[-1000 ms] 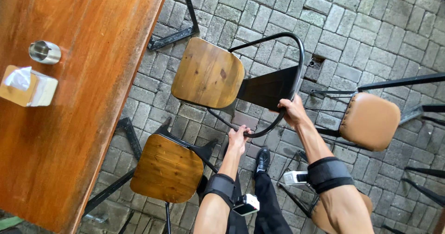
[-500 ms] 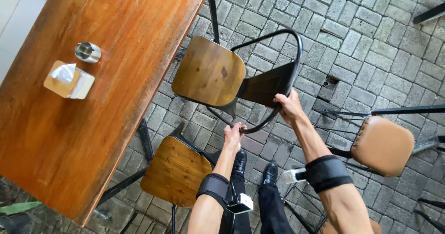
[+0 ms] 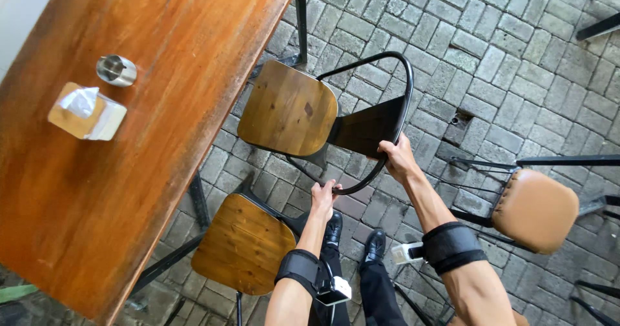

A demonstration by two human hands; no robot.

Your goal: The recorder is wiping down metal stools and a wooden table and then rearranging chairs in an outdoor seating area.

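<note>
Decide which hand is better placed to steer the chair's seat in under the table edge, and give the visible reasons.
Probably the right hand: it grips the chair on the side of its black backrest frame, behind the seat. The left hand holds the frame's lower curve, farther from the seat. The table edge already overlaps the seat's corner.

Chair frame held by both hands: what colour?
Black metal frame, with a brown wooden seat; head view.

Tan tissue box (image 3: pixel 87 112) on table (image 3: pixel 129 171)

Wooden table (image 3: pixel 148 106) with tissue box (image 3: pixel 86 112), metal cup (image 3: pixel 117 70)
</note>
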